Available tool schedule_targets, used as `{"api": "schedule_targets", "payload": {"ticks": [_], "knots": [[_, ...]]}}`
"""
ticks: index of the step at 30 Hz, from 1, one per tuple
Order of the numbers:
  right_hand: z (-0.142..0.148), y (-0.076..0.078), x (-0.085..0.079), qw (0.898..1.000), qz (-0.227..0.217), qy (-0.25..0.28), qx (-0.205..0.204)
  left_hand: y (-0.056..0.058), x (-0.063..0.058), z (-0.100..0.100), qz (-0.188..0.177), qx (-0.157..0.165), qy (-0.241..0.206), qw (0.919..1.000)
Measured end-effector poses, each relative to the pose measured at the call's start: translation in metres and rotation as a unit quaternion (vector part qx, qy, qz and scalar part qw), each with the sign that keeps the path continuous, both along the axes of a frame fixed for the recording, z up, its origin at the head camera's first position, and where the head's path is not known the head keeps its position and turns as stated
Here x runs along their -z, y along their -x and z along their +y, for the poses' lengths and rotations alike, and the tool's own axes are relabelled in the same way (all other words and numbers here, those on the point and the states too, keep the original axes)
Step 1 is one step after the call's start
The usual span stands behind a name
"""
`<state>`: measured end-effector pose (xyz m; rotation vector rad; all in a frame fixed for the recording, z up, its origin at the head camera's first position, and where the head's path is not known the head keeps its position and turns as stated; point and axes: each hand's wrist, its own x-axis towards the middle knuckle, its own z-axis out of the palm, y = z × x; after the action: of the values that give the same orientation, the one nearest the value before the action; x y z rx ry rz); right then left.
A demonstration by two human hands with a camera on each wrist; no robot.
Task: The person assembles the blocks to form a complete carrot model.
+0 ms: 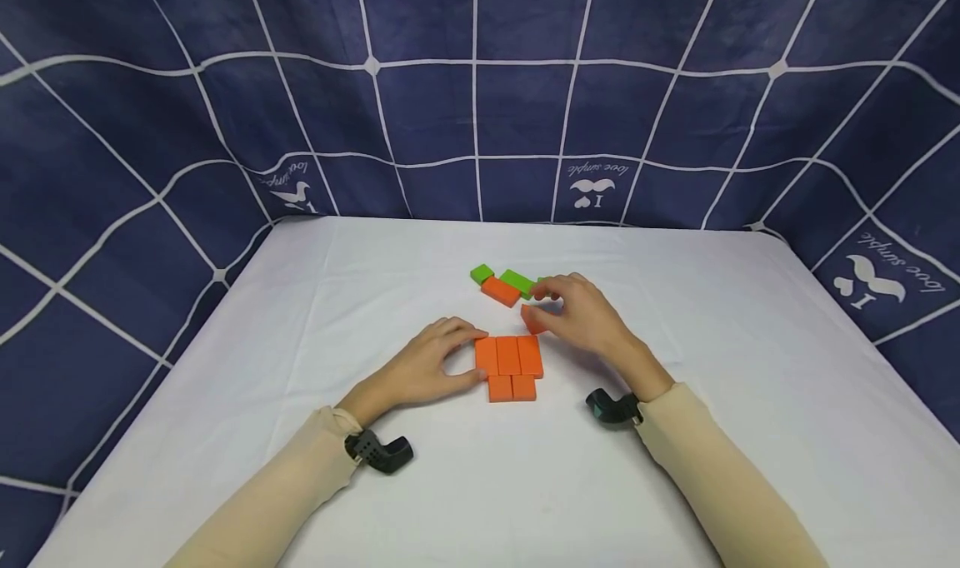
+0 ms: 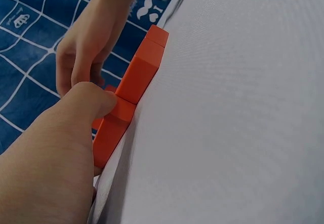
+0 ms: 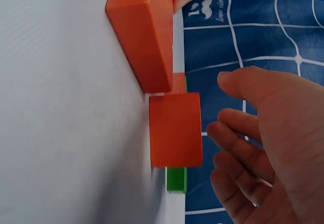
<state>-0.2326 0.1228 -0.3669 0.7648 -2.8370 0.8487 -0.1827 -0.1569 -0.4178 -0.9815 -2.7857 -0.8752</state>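
Note:
Several orange blocks (image 1: 507,356) lie side by side on the white table, three longer ones in a row and two small ones against their near side. My left hand (image 1: 426,363) spans the left end block (image 2: 112,133), thumb at its near end and a fingertip at its far end. Just beyond the row's right end sits a separate orange block (image 3: 175,130). Beside it is my right hand (image 1: 583,314), its fingers loosely bent and a gap between them and that block in the right wrist view.
Farther back lie another orange block (image 1: 500,291), a small green block (image 1: 482,274) and a longer green block (image 1: 517,282). A further green piece is partly hidden behind the right hand. Dark blue cloth (image 1: 517,110) with white lines hangs behind the white table (image 1: 375,501).

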Motion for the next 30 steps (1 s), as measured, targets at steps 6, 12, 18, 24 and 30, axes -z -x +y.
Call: {"api": "schedule_targets", "payload": {"ticks": [6,12,18,24,30], "knots": [[-0.013,0.009,0.007,1.0,0.005,-0.019,-0.001,-0.001,0.0,0.0,-0.006,0.0,0.002,1.0],[-0.02,0.013,0.016,0.998,0.012,-0.057,-0.002,-0.001,0.0,0.0,-0.002,0.001,0.002,1.0],[-0.024,0.012,0.017,0.998,0.023,-0.055,0.015,0.0,-0.002,0.0,-0.004,0.0,-0.001,1.0],[-0.027,0.011,0.018,0.998,0.019,-0.049,0.028,-0.002,-0.003,0.001,-0.01,-0.008,0.003,0.9999],[-0.027,0.01,0.019,0.998,0.033,-0.028,0.035,-0.003,-0.003,0.002,-0.002,-0.007,0.001,1.0]]}}
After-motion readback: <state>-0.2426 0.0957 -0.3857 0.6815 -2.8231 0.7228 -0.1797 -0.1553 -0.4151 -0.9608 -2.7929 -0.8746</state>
